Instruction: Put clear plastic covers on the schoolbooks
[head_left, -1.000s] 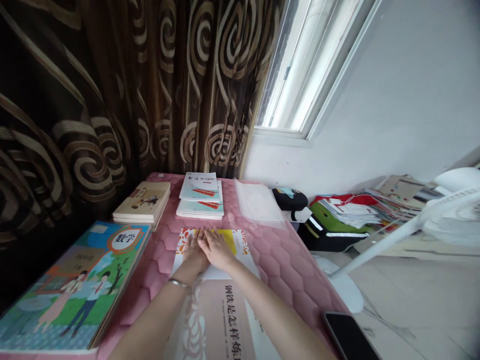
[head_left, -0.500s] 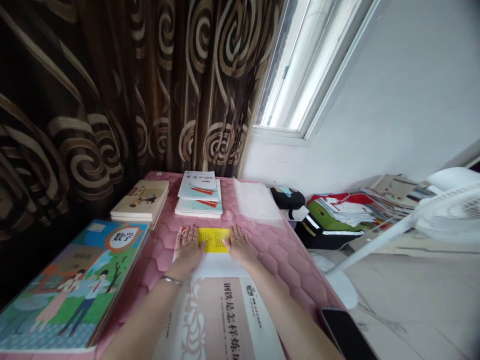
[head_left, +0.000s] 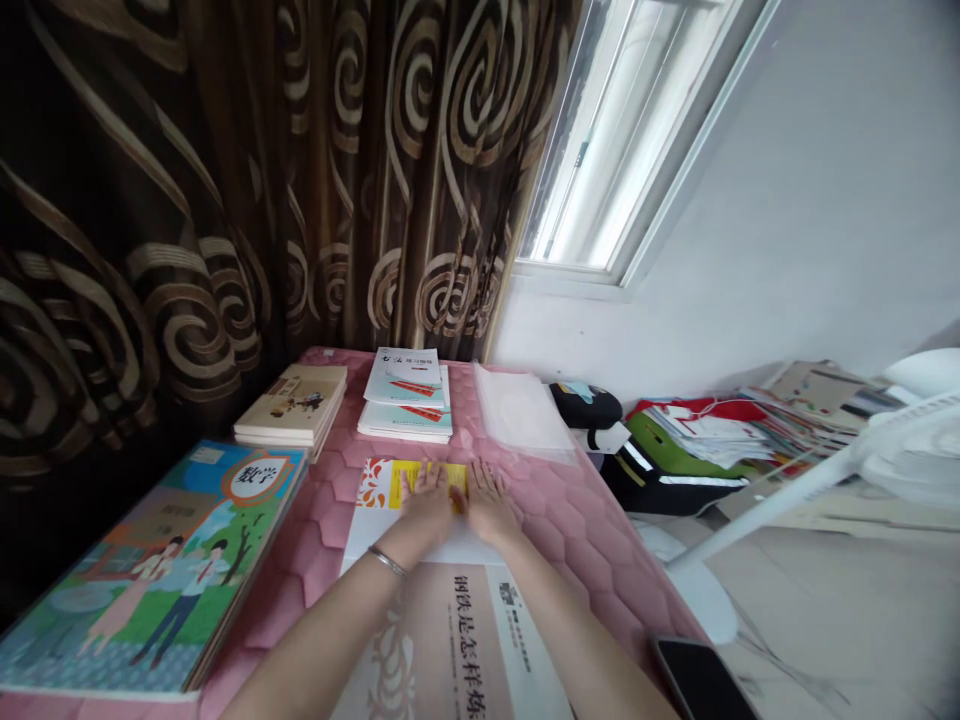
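Before me lies a book point(head_left: 442, 640) with its cover opened away from me; a greyish-pink page with a leaf pattern and Chinese lettering faces up. At its far end is a folded flap point(head_left: 373, 484) with an orange leaf pattern and a yellow panel. My left hand point(head_left: 427, 508), a silver bangle at its wrist, lies flat on the yellow part, fingers outstretched. Close beside it, my right hand point(head_left: 489, 507) rests flat over the flap's right edge, fingers pointing away. The two thumbs are near each other. Neither hand grips anything.
A maths textbook stack point(head_left: 150, 580) and tan books point(head_left: 292, 405) lie left on the pink quilted cover point(head_left: 577, 530). Farther back are pale-blue booklets point(head_left: 405, 400) and clear plastic sheets point(head_left: 517, 410). A phone point(head_left: 705, 680) sits near right; a white fan point(head_left: 817, 490) stands beyond the edge.
My left hand has slid right across the flap towards my right hand, uncovering the orange leaf pattern. My right hand stays at the flap's right edge. The view has shifted slightly.
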